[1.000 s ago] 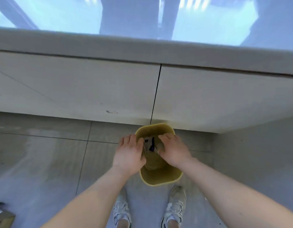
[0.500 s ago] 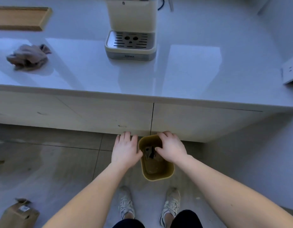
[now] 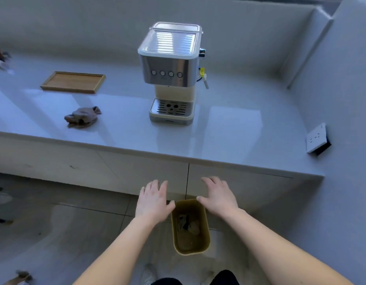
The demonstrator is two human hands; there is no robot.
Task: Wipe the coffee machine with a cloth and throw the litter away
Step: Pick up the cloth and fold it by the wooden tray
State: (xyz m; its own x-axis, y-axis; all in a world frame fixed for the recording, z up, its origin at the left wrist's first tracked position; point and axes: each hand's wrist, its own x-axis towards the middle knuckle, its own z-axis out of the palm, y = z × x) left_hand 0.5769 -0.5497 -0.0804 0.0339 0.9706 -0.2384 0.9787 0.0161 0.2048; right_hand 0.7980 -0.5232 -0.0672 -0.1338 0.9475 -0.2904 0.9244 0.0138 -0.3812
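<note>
A cream and steel coffee machine (image 3: 171, 73) stands on the pale counter (image 3: 229, 136). A crumpled brown cloth (image 3: 82, 119) lies on the counter to its left. On the floor in front of the cabinet sits a yellow bin (image 3: 205, 241) with crumpled litter (image 3: 189, 225) inside. My left hand (image 3: 153, 200) hovers at the bin's left rim, fingers spread, holding nothing. My right hand (image 3: 218, 197) hovers at the bin's right rim, also empty with fingers apart.
A wooden tray (image 3: 73, 82) lies at the back left of the counter. A white wall socket (image 3: 316, 138) is on the wall at right. Cabinet doors (image 3: 116, 171) face me below the counter. My shoes and dark trousers show at the bottom edge.
The view has tilted up from the bin to the counter and coffee machine. Both hands have lifted off the bin's opening and spread apart; the litter now lies in the bin.
</note>
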